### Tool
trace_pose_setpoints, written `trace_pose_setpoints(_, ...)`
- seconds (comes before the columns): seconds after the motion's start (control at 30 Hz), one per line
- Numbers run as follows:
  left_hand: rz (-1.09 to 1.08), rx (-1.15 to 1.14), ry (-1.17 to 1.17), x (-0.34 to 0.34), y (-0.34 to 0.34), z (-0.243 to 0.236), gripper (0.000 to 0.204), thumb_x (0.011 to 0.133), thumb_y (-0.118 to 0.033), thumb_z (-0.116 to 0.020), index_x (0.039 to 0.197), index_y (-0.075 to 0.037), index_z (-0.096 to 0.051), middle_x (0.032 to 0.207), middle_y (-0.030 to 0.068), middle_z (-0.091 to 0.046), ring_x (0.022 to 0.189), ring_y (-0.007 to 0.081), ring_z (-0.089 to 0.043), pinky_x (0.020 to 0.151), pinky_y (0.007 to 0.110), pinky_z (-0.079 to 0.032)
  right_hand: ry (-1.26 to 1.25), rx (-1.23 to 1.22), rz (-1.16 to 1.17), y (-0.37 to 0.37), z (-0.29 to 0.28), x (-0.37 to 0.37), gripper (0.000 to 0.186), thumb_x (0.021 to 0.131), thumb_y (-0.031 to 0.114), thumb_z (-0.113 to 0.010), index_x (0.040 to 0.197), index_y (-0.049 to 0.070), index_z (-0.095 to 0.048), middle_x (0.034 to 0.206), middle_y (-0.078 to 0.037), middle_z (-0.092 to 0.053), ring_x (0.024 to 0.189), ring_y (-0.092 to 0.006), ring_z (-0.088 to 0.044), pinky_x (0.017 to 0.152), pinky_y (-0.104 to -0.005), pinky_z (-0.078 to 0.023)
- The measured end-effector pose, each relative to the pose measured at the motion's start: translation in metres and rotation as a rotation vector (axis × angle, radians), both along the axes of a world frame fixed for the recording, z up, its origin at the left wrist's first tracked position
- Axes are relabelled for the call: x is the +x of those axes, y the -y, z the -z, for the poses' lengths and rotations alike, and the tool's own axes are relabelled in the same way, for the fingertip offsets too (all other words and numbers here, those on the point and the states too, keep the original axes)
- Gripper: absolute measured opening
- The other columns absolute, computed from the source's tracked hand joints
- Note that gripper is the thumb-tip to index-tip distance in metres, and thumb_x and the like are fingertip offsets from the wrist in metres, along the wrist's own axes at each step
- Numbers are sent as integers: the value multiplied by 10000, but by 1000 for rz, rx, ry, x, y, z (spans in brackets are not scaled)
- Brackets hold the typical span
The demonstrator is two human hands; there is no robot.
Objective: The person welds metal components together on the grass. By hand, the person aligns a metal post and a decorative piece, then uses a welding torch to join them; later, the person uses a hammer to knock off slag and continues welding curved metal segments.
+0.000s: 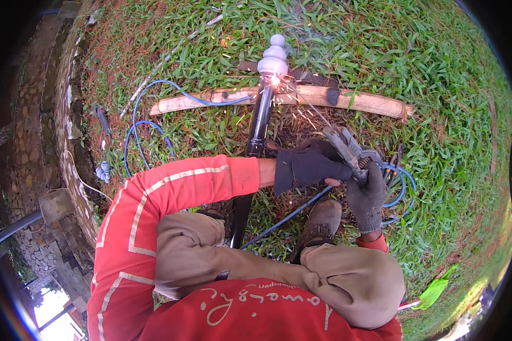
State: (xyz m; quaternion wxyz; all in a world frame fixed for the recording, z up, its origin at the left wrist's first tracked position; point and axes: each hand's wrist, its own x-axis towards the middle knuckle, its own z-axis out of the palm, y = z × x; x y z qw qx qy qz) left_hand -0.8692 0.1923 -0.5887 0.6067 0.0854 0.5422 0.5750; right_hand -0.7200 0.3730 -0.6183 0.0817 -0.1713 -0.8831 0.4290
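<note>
Across the grass (438, 113), near the squatting person's feet, a black pole (259, 122) runs outward, with a grey knobbed finial (273, 61) at its far end. A pale wooden plank (318, 96) lies crosswise beneath the pole near that joint, likely to lift the end off the ground and leave room around it. From where I stand, bright sparks (275, 80) burst where a thin rod (313, 107) meets the joint. Its length presumably lets the gloved hands stay back from the heat. Blue cable (135, 133) loops loosely on both sides, perhaps leaving slack.

The right hand (367, 196) has its grip closed round the electrode holder (347, 152), knuckles up, wrist rising from beside the bent right knee (358, 278). The left hand (310, 169) sits against the holder from the other side, seemingly steadying it; its fingers are partly hidden, so I cannot tell how tight that grip is. The left elbow juts outward, and the red-sleeved forearm (205, 184) passes over the pole, bringing both hands together right of it.
</note>
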Motion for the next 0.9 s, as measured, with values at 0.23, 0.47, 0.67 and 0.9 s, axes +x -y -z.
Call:
trace_pose_setpoints(0.23,162,-183,-139,-7,0,-10,351,1050,-211,-783,1320,10,-749,1113,38,-768,933,83,-675,798,266,-577,89,-58,-17,1,7,0,404,840,42,-847,1197,34,-658,940,-141,-670,768,-295,-698,709,-423,-558)
trace_pose_setpoints(0.47,-90,-74,52,2,4,-9,351,1041,-237,-780,1282,18,-772,1106,53,-758,944,93,-668,829,274,-591,136,-76,-44,0,12,0,388,845,64,-861,1169,36,-650,898,-130,-653,716,-259,-670,674,-412,-543)
trace_pose_setpoints(0.67,-68,-41,31,-2,5,-11,329,1047,-226,-764,1262,21,-776,1070,39,-752,916,87,-656,804,275,-579,102,-57,-43,3,12,-1,384,845,80,-871,1159,40,-652,898,-132,-656,724,-269,-666,675,-412,-536)
trace_pose_setpoints(0.9,-68,-30,0,-1,4,-15,272,1055,-281,-754,1124,-20,-789,893,-22,-695,783,60,-566,651,271,-473,133,-46,-39,1,12,0,404,842,91,-886,1170,34,-657,908,-139,-667,724,-282,-681,668,-417,-539)
